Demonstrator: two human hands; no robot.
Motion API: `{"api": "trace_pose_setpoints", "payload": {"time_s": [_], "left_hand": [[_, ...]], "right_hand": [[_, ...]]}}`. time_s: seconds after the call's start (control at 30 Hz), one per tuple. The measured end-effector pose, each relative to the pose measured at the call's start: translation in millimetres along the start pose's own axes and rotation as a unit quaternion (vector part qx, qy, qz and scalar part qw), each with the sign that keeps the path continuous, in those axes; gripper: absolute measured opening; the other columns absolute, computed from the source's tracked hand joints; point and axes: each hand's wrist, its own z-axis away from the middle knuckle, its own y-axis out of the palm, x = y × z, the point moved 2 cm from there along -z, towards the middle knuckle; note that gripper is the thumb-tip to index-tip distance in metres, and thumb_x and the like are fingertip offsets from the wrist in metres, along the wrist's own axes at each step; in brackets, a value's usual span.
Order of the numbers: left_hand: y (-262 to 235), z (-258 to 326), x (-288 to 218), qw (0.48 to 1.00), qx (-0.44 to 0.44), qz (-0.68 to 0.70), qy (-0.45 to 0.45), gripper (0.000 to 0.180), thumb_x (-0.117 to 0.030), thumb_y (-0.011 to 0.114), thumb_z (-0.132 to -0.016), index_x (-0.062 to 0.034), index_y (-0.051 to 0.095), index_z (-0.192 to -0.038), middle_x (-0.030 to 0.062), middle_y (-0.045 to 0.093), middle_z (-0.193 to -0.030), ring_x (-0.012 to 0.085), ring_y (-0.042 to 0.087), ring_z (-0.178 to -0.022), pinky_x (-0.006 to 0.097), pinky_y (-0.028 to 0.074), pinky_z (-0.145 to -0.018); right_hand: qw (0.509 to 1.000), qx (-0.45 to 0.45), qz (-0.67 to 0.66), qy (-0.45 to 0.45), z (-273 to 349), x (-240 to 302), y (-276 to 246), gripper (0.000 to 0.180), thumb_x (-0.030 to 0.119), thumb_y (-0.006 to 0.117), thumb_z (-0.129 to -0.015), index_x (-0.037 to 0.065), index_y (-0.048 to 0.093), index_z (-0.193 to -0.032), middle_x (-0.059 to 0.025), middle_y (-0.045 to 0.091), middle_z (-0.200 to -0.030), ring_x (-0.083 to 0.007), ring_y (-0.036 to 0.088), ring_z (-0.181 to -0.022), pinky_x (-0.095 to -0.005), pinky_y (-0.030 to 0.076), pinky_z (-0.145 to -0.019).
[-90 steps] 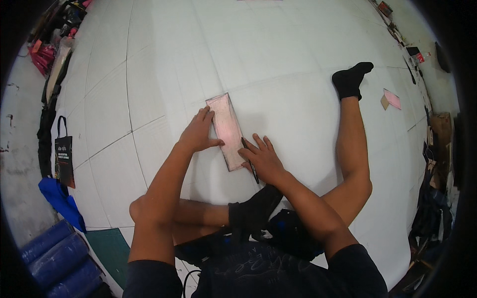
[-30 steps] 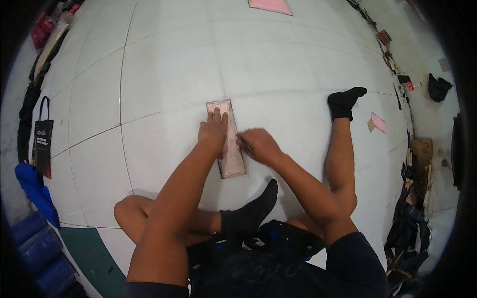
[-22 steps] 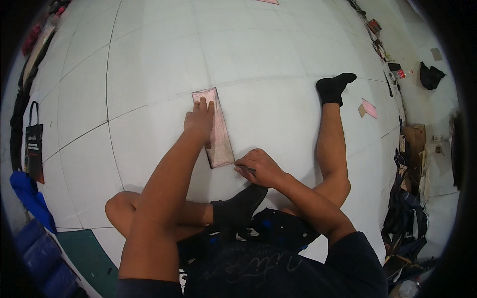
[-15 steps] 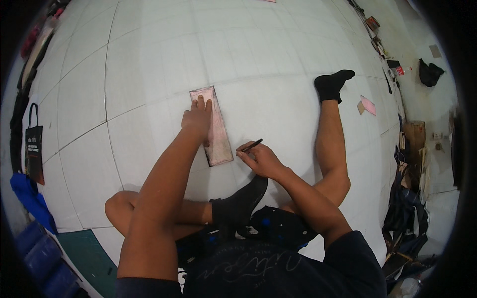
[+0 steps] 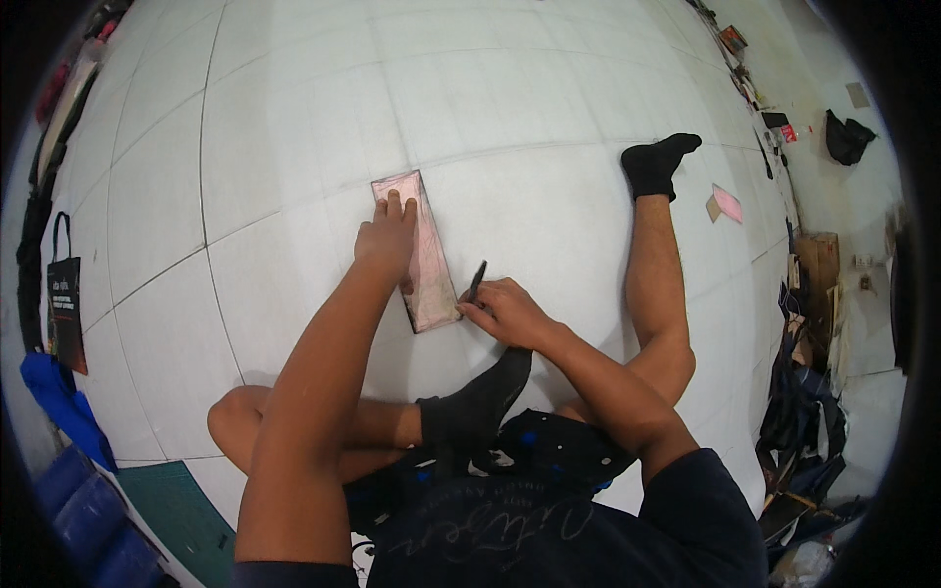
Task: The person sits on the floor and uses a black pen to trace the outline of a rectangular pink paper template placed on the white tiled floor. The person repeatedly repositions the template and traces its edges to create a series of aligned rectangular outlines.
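Note:
A long, narrow pink piece (image 5: 431, 279) with dark edges lies flat on the white floor in front of me, its far end tilted slightly left. My left hand (image 5: 388, 235) presses on its upper part, fingers spread and stretched out, holding nothing. Between the fingers of my right hand (image 5: 515, 312) is a black pen (image 5: 477, 281), its upper end pointing up and away. That hand rests at the piece's lower right corner, fingertips close to its edge. The pen's tip is hidden by the fingers.
My black-socked foot (image 5: 480, 397) is folded just below the piece; the other leg stretches out on the right. Beyond it lie small pink and brown scraps (image 5: 725, 203). A green mat (image 5: 181, 519), blue cloth (image 5: 64, 407) and black bag (image 5: 65, 314) sit at the left.
My right hand has shifted slightly left to the piece's lower corner, and the pen has swung more upright. My left hand stays pressed on the piece.

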Motion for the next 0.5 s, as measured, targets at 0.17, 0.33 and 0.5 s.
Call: {"api": "trace_pose_setpoints", "payload": {"time_s": [0.17,0.33,0.5], "left_hand": [[0.6,-1.1,0.1,1.000,-0.009,0.008,0.006,0.146,-0.032,0.104,-0.048,-0.0058,0.018,-0.163,0.0249,0.018,-0.170,0.0385,0.029,-0.155,0.044,0.050,-0.113],[-2.3,0.1,-2.9,1.000,-0.009,0.002,0.015,0.146,-0.035,0.104,-0.048,-0.0052,0.018,-0.163,0.0255,0.018,-0.169,0.0396,0.029,-0.155,0.044,0.051,-0.113],[0.9,3.8,1.2,1.000,-0.009,0.008,0.010,0.149,-0.035,0.105,-0.049,-0.0056,0.016,-0.164,0.0229,0.016,-0.171,0.0370,0.028,-0.156,0.046,0.050,-0.112]], "right_hand": [[0.996,-0.055,0.054,0.046,-54.4,-13.1,-12.6,0.035,0.029,0.066,-0.100,-0.002,0.067,-0.085,-0.0243,0.067,-0.084,-0.0446,0.065,-0.083,-0.0534,0.050,-0.074],[0.985,-0.154,0.028,0.067,-132.7,-31.3,-33.4,0.036,0.034,0.064,-0.101,-0.001,0.071,-0.096,-0.0241,0.070,-0.095,-0.0438,0.067,-0.089,-0.0508,0.052,-0.078],[0.968,-0.238,-0.022,0.074,-116.7,-13.5,-30.2,0.033,0.033,0.066,-0.101,0.000,0.074,-0.105,-0.0206,0.072,-0.099,-0.0387,0.069,-0.090,-0.0459,0.054,-0.081]]}}
